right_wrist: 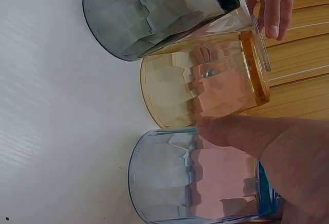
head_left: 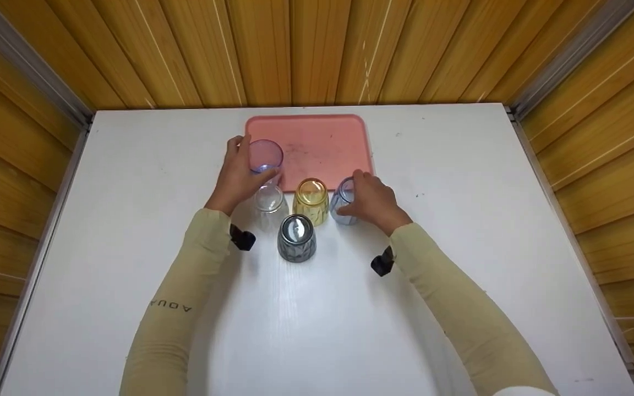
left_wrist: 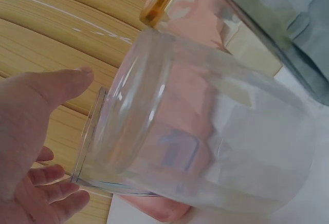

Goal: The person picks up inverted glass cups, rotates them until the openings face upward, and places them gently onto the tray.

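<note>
My left hand (head_left: 240,179) is around a purple-tinted glass (head_left: 266,154) standing mouth up at the tray's near left corner. Its thumb and fingers are spread to either side of the rim, the thumb apart from it in the left wrist view. My right hand (head_left: 375,201) grips an upturned blue glass (right_wrist: 164,183), thumb along its side and fingers behind, partly hidden. Between the hands stand an upturned yellow glass (head_left: 311,206) and a clear glass (head_left: 271,206). Nearest me is an upturned dark grey glass (head_left: 296,239).
A pink tray (head_left: 328,148) lies at the back of the white table (head_left: 317,324), with the glasses along its near edge. Wood-panelled walls (head_left: 317,49) rise behind and at both sides. A black wrist camera (head_left: 242,239) hangs under the left sleeve.
</note>
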{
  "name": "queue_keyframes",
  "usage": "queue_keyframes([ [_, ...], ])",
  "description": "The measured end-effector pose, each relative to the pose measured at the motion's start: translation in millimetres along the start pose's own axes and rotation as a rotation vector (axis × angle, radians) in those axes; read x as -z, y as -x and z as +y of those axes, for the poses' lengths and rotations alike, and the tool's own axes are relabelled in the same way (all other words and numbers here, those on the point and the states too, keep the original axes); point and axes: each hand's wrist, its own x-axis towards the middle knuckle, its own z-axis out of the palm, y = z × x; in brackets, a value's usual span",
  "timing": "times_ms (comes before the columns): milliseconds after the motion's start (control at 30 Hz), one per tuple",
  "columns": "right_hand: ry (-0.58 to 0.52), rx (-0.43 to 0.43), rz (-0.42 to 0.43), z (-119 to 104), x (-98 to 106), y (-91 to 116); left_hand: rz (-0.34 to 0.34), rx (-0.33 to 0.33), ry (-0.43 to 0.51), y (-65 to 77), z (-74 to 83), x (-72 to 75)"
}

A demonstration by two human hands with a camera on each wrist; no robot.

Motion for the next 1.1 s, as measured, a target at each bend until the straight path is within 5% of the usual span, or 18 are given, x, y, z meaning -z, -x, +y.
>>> queue_keyframes([
  [1100,-0.057,0.04,0.073,6.0,6.6,13.2,0.033,-0.127,-0.013,18.9,31.2,5.8],
])
